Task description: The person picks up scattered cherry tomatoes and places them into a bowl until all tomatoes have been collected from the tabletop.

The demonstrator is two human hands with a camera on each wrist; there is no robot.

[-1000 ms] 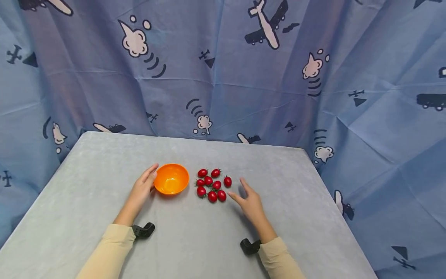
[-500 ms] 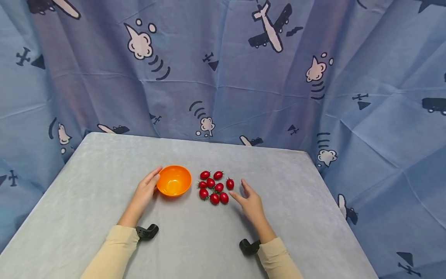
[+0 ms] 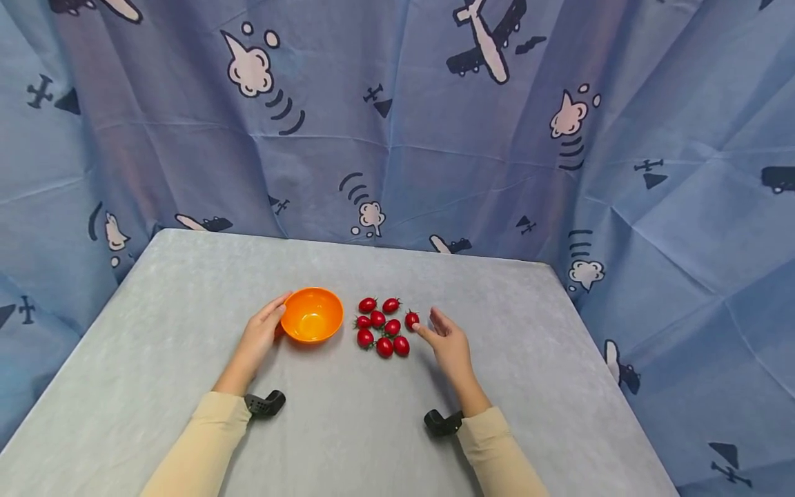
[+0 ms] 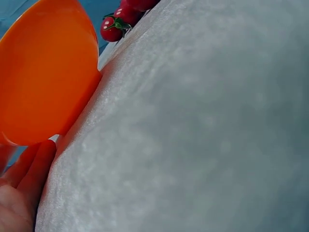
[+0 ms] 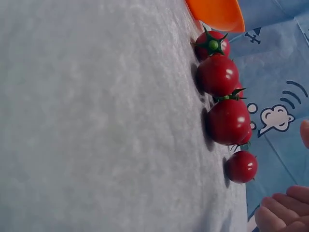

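Note:
At the left side of an orange bowl [image 3: 312, 315], my left hand [image 3: 261, 332] touches the outer wall with extended fingers. The left wrist view shows these fingers [image 4: 39, 162] low beside the bowl's base. Several red cherry tomatoes [image 3: 384, 346] with green stems lie in a cluster to the right of the bowl. My right hand [image 3: 451, 348] hovers just right of the cluster, thumb and fingers spread apart. Its thumb tip is nearest the rightmost cherry tomato [image 3: 412, 319]. In the right wrist view, a gap shows between the fingers [image 5: 285, 210] and the closest tomato [image 5: 241, 166].
A pale grey cloth covers the table [image 3: 348, 428]. Behind and beside it hangs a blue curtain [image 3: 397, 124] printed with planes and clouds. Black wrist cameras [image 3: 266, 404] are strapped to both forearms.
My right hand has moved slightly forward, its thumb coming close to the rightmost cherry tomato. The left hand stays at the bowl. The head view has shifted a little.

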